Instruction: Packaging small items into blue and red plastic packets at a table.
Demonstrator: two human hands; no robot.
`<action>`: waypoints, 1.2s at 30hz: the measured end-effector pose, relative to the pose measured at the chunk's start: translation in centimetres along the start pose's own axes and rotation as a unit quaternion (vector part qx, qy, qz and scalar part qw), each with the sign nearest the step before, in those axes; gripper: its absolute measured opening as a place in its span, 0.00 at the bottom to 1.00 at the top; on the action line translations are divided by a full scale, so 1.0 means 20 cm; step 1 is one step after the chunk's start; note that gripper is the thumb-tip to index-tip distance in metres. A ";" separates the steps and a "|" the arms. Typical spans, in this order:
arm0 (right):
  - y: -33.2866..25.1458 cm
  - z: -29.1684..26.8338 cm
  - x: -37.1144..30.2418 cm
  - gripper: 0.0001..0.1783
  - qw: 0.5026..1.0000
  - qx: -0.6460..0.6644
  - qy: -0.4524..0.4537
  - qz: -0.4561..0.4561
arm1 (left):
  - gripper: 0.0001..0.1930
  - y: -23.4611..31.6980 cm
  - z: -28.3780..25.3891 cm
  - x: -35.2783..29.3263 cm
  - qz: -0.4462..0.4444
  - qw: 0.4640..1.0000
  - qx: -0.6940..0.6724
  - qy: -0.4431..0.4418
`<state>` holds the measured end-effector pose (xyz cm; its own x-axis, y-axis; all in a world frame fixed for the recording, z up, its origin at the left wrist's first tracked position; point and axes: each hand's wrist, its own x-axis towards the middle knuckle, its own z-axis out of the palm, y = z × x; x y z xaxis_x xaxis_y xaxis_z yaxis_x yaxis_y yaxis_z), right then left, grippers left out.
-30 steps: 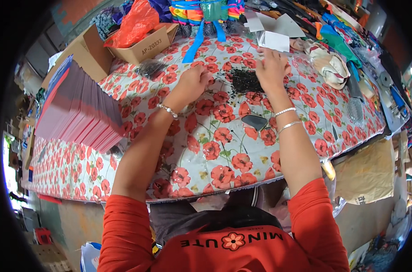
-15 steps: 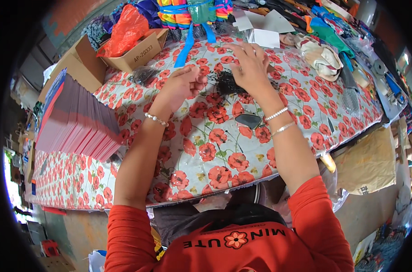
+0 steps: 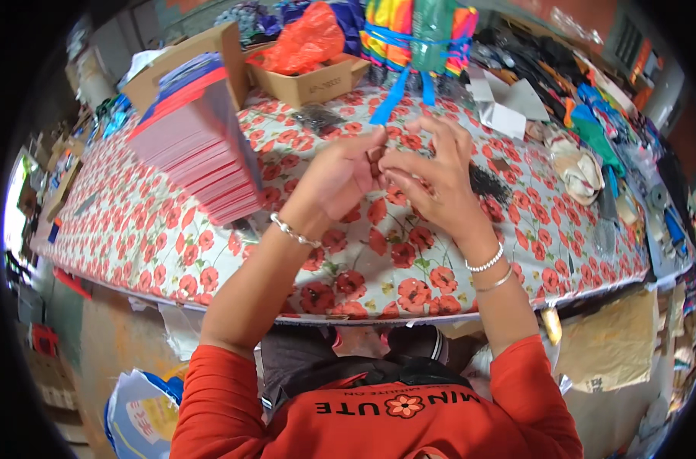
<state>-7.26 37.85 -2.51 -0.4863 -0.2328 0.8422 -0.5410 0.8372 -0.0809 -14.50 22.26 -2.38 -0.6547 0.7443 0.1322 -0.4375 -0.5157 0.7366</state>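
Pink edges line the tall stack of sheets point(image 3: 198, 153), left of your fingers. Your left hand point(image 3: 342, 180) is half-curled, its fingertips close against those of your right hand point(image 3: 440, 180), part-bent; whether either pinches something small, I cannot tell. Black strands point(image 3: 487, 183) lie just right of your right fingers. This looks like fine fingertip work, likely calling for a steady pinch.
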 end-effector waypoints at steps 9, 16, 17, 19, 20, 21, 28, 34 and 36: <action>-0.37 0.01 0.17 0.06 0.992 0.071 -0.003 -0.105 | 0.09 0.19 0.14 -0.46 0.099 0.994 0.037 -0.021; -0.56 -0.01 0.39 0.07 0.991 0.096 0.092 0.031 | 0.08 0.62 0.12 -0.73 0.400 0.813 0.416 0.071; -0.55 -0.04 0.42 0.10 0.990 0.066 0.122 0.038 | 0.08 0.76 0.07 -0.70 0.484 0.743 0.445 0.126; -0.58 -0.04 0.44 0.10 0.991 0.060 0.108 0.047 | 0.06 1.06 -0.06 -0.64 0.592 0.584 0.483 0.275; -0.59 -0.04 0.45 0.09 0.992 0.048 0.096 0.059 | 0.06 1.18 -0.20 -0.59 0.625 0.512 0.499 0.314; -0.58 -0.03 0.44 0.09 0.995 0.039 0.059 0.067 | 0.06 1.26 -0.31 -0.57 0.627 0.507 0.497 0.321; -0.45 -0.03 0.27 0.06 0.982 -0.029 -0.134 0.129 | 0.09 1.47 -0.70 -0.33 0.192 0.775 0.467 0.380; -0.43 -0.02 0.15 0.05 0.925 0.162 -0.197 0.282 | 0.07 1.49 -0.66 -0.33 0.404 0.798 0.343 0.289; -0.45 -0.02 0.14 0.05 0.914 0.199 -0.183 0.302 | 0.07 1.52 -0.56 -0.39 0.487 0.778 0.312 0.245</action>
<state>-3.49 29.92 0.73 -0.9364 0.0016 0.3510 -0.2691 0.6387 -0.7209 -29.63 -3.95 11.44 -0.7112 -0.2006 0.6738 0.6982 -0.3137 0.6435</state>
